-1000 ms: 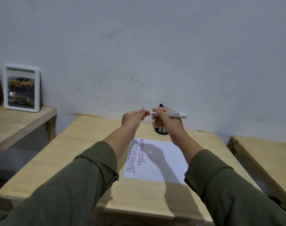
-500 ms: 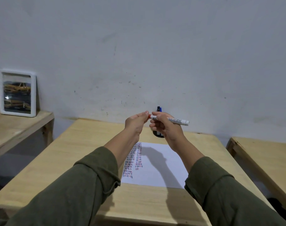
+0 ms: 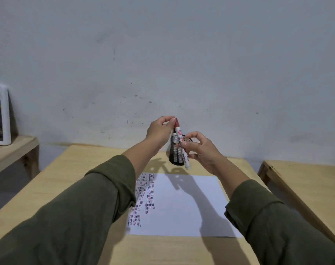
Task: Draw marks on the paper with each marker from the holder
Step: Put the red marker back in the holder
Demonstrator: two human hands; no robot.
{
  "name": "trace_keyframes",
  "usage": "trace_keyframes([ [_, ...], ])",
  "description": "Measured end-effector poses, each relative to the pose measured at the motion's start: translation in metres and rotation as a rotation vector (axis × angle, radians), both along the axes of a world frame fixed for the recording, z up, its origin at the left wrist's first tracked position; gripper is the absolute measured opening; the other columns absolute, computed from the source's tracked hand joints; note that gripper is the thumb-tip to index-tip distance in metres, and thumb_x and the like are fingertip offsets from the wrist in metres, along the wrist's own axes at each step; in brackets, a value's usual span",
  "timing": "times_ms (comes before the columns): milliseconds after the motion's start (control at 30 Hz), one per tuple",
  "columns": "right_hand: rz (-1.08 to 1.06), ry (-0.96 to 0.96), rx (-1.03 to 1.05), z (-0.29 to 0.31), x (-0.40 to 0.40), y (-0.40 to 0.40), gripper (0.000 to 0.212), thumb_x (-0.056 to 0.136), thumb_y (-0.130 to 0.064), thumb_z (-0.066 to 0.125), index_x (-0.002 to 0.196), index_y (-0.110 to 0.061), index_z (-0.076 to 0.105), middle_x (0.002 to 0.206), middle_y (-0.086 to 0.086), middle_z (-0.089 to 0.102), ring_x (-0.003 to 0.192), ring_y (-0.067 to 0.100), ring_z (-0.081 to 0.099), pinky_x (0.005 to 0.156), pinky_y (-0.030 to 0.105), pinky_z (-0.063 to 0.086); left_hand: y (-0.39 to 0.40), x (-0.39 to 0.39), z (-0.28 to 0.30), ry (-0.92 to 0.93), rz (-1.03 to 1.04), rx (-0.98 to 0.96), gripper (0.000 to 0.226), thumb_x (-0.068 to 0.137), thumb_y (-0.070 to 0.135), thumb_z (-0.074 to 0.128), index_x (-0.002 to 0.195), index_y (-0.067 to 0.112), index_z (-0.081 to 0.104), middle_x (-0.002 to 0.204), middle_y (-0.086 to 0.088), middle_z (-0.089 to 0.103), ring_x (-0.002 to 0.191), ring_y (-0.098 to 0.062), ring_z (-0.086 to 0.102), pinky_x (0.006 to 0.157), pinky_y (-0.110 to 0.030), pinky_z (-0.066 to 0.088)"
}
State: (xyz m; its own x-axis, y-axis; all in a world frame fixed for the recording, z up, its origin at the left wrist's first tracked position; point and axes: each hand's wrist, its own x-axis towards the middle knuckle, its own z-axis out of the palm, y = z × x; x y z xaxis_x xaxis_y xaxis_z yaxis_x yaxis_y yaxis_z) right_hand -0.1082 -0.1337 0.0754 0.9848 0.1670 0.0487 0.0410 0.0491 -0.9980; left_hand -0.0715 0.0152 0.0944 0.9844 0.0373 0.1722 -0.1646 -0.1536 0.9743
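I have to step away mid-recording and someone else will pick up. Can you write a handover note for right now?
Left hand: fingertips pinch the red cap end of the marker.
Right hand: holds the same marker's white barrel, tilted, above the holder.
Holder: black, at the far edge of the table, more markers standing in it.
Paper: flat before the person, columns of short red and dark dashes on its left part; the rest blank.
Left: cannot tell whether this marker is coming out or going back; continue marking with the others.

Both my arms reach forward, sleeves pushed up the forearms. My left hand (image 3: 159, 131) is raised, fingertips pinched together at the top. My right hand (image 3: 203, 150) sits lower and just beside it, fingers curled in a light grip.
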Motion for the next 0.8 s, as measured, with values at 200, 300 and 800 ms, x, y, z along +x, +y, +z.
trace_keyframes([
  [200,-0.229,-0.21,-0.267,0.01,0.053,-0.02,0.079,0.086,0.001,0.06,0.143,-0.037,0.021,0.09,0.015,0.064,0.077,0.018,0.061,0.062,0.019,0.049,-0.007,0.041,-0.024,0.054,0.026,0.371,0.047,0.089,0.031,0.06,0.133,0.018,0.051,0.133,-0.002,0.06,0.126,-0.019,0.052,0.107,-0.033,0.039],
  [300,-0.294,-0.328,-0.457,0.013,0.081,-0.022,0.088,0.087,-0.001,0.06,0.142,-0.05,0.012,0.101,0.006,0.056,0.082,0.017,0.06,0.064,0.022,0.048,-0.01,0.062,-0.041,0.099,0.06,0.508,0.055,0.087,0.037,0.06,0.137,0.018,0.047,0.139,0.0,0.055,0.13,-0.021,0.047,0.108,-0.039,0.037],
  [800,-0.298,-0.368,-0.801,-0.044,0.135,-0.017,0.053,0.085,-0.007,0.056,0.131,-0.03,0.041,0.065,0.0,0.058,0.068,0.021,0.058,0.055,0.014,0.04,-0.014,0.1,-0.087,0.106,0.051,0.573,0.053,0.085,0.042,0.061,0.134,0.025,0.052,0.138,-0.001,0.056,0.133,-0.024,0.045,0.108,-0.038,0.037],
])
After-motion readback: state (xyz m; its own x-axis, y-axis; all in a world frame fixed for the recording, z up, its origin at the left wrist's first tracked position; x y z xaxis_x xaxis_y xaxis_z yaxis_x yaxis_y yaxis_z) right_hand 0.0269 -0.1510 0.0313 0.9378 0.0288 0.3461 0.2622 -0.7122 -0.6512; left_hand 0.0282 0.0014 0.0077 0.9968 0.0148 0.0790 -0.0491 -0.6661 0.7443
